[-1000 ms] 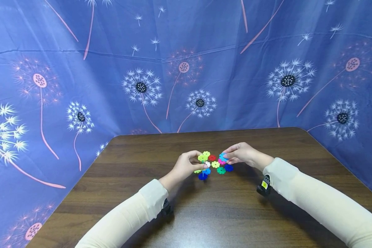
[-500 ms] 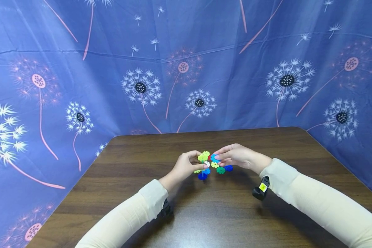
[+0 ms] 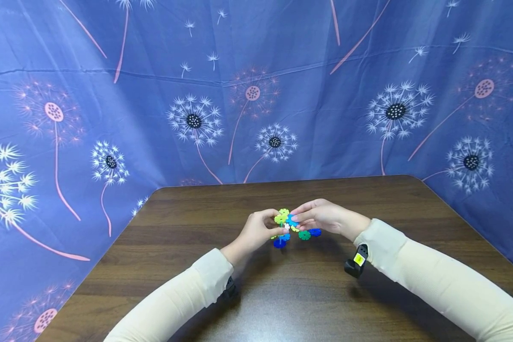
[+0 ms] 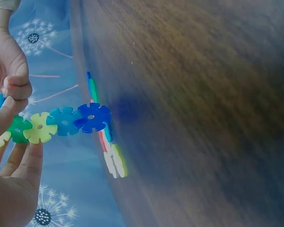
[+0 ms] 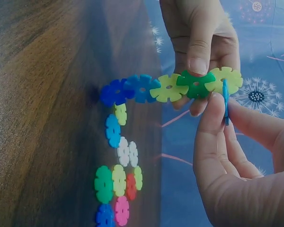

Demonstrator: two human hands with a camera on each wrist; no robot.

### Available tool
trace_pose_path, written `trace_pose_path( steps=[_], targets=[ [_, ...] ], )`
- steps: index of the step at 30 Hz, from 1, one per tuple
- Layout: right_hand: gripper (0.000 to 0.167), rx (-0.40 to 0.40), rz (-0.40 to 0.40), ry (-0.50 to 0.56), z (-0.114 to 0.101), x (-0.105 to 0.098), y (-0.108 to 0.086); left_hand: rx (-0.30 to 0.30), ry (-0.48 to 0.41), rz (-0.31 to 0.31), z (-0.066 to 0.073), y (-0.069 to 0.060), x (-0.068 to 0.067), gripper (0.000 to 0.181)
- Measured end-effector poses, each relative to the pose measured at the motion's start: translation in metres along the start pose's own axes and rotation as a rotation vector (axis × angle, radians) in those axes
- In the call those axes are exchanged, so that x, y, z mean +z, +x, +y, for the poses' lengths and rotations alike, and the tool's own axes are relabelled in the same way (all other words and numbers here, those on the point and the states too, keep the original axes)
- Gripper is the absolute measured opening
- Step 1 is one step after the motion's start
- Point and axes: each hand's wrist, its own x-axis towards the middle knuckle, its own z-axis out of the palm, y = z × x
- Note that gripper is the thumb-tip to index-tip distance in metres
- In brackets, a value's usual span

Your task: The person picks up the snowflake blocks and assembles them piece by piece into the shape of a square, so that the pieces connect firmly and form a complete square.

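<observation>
A left hand pinches an upright chain of multicoloured plastic flower discs over a brown wooden worktop. The right hand pinches a blue plastic flower disc at its yellow top.

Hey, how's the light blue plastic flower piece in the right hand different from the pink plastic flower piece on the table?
The light blue plastic flower piece is pinched in the right hand; the pink plastic flower piece lies on the brown wood-grain table. In the right wrist view, the blue piece shows its thin edge, the pink piece its notched face. Both are single-coloured plastic.
</observation>
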Motion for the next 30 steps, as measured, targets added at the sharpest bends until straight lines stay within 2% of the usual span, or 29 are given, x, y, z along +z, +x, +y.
trace_pose_path(
  steps=[9, 15, 24, 30],
  targets=[
    [0.044, 0.009, 0.008, -0.005, -0.0006, -0.0002, -0.001, 0.102, 0.116, -0.024, -0.0004, -0.0011, -0.0026, 0.018],
    [0.041, 0.001, 0.01, -0.004, 0.0009, -0.0001, -0.001, 0.145, 0.183, -0.046, 0.0002, -0.0018, -0.0058, 0.023],
    [0.034, 0.015, 0.018, 0.009, -0.0012, 0.0028, -0.003, 0.183, 0.133, -0.094, -0.0004, -0.0006, -0.0045, 0.024],
    [0.029, 0.014, 0.007, 0.026, -0.0032, 0.0042, -0.0008, 0.19, 0.111, -0.098, -0.0007, -0.0002, -0.0029, 0.025]
  ],
)
